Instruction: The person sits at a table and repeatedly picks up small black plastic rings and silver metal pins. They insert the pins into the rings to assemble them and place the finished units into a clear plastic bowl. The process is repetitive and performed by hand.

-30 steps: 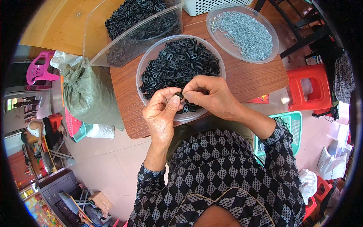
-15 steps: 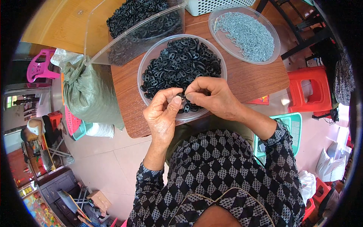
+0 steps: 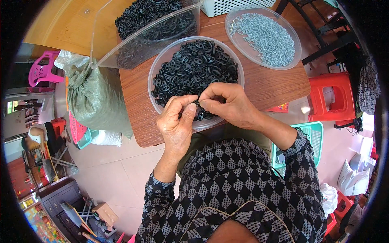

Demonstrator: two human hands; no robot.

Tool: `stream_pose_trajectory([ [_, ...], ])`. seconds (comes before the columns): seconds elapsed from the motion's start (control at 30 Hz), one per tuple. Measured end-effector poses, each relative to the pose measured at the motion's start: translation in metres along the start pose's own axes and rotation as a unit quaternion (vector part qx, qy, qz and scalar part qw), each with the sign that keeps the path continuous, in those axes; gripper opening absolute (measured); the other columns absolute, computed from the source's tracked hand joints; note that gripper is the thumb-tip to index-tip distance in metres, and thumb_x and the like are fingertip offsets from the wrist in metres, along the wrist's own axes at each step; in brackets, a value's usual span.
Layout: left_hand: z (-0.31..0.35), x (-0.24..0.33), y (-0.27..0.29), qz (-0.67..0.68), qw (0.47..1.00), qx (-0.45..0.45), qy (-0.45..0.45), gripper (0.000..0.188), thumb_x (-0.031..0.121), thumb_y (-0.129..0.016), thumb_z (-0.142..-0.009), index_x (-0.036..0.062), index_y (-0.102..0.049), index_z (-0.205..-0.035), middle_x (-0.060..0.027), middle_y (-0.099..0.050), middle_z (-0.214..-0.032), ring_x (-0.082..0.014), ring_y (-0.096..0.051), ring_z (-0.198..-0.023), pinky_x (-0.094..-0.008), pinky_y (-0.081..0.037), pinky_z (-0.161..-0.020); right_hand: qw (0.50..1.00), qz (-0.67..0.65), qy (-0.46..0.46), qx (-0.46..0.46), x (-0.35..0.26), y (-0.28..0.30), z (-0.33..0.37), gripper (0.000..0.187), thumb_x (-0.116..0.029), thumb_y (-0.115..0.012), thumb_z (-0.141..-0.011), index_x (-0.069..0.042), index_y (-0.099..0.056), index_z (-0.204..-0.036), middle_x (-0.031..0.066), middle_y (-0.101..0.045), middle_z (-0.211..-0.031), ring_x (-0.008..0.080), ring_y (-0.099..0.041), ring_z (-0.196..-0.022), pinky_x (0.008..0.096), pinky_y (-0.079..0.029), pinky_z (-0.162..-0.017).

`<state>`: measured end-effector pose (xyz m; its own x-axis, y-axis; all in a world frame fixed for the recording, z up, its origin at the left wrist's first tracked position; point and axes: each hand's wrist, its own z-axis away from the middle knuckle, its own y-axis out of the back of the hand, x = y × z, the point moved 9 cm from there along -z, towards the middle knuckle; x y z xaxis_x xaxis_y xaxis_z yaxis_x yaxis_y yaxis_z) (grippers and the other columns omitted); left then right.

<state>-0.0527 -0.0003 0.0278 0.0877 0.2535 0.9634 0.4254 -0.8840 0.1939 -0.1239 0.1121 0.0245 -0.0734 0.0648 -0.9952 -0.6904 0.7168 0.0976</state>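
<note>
My left hand (image 3: pixel 176 126) and my right hand (image 3: pixel 227 103) meet fingertip to fingertip over the near rim of a round clear bowl (image 3: pixel 155 71) heaped with small black plastic pieces (image 3: pixel 194 69). Between the pinched fingers sits one small black piece, mostly hidden. Beyond it, a second clear bowl (image 3: pixel 298 48) holds small grey metal parts (image 3: pixel 265 37). A large clear bin (image 3: pixel 121 52) at the back left, tilted on its side, holds more black pieces.
The bowls rest on a brown wooden table (image 3: pixel 263 87). A grey-green sack (image 3: pixel 91 95) leans at the table's left edge. A white lattice basket (image 3: pixel 235 6) stands at the back. A red stool (image 3: pixel 334 97) and a teal basket (image 3: pixel 312 135) are to the right.
Both hands stay together at the bowl's near rim; the fingers have shifted slightly around the small piece.
</note>
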Motion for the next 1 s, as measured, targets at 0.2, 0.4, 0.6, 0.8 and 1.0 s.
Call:
stream_pose_trajectory([
  [0.2, 0.0, 0.013, -0.001, -0.049, 0.998, 0.01, -0.035, 0.01, -0.002, -0.061, -0.08, -0.0019, -0.064, -0.09, -0.0045, -0.058, -0.077, -0.0097, -0.052, -0.067, -0.0221, -0.043, -0.06, 0.999, 0.017, 0.038, 0.005, -0.004, -0.001, -0.001, 0.008, -0.005, -0.059, -0.08, 0.001, -0.056, -0.074, 0.0018, -0.055, -0.065, 0.0067, -0.049, -0.06, 0.024, -0.041, -0.052],
  [0.4, 0.0, 0.009, -0.001, -0.032, 0.999, 0.03, -0.017, 0.01, -0.004, -0.061, -0.079, -0.002, -0.064, -0.089, -0.0051, -0.059, -0.077, -0.0096, -0.053, -0.067, -0.0223, -0.044, -0.06, 0.983, 0.11, 0.147, 0.03, -0.014, -0.004, 0.0, 0.01, -0.006, -0.057, -0.08, -0.001, -0.053, -0.074, 0.0081, -0.052, -0.065, 0.019, -0.053, -0.058, 0.0315, -0.042, -0.052],
  [0.6, -0.001, -0.006, 0.004, 0.028, 0.998, 0.039, 0.033, 0.011, -0.004, -0.06, -0.081, -0.0032, -0.064, -0.091, -0.0033, -0.059, -0.079, -0.0067, -0.052, -0.064, -0.0192, -0.044, -0.058, 0.975, 0.126, 0.175, 0.045, -0.014, -0.009, -0.004, 0.01, -0.008, -0.056, -0.081, -0.001, -0.053, -0.074, 0.0115, -0.054, -0.068, 0.0265, -0.055, -0.063, 0.036, -0.043, -0.055],
  [0.8, -0.003, -0.013, 0.008, 0.101, 0.992, 0.046, 0.065, 0.013, -0.002, -0.06, -0.083, -0.0043, -0.064, -0.095, -0.0027, -0.059, -0.083, -0.0052, -0.053, -0.066, -0.0175, -0.046, -0.058, 0.979, 0.123, 0.156, 0.041, -0.021, -0.007, -0.008, 0.007, -0.006, -0.056, -0.08, 0.0, -0.056, -0.077, 0.0117, -0.056, -0.069, 0.0264, -0.057, -0.065, 0.0356, -0.044, -0.058],
  [1.0, 0.002, -0.012, 0.009, 0.093, 0.992, 0.048, 0.063, 0.013, -0.002, -0.059, -0.083, -0.0045, -0.064, -0.095, -0.003, -0.059, -0.083, -0.005, -0.053, -0.066, -0.0173, -0.046, -0.058, 0.991, 0.1, 0.083, 0.024, -0.011, -0.01, -0.008, 0.008, -0.007, -0.056, -0.079, 0.0, -0.056, -0.076, 0.0101, -0.056, -0.068, 0.0226, -0.056, -0.063, 0.0344, -0.044, -0.058],
])
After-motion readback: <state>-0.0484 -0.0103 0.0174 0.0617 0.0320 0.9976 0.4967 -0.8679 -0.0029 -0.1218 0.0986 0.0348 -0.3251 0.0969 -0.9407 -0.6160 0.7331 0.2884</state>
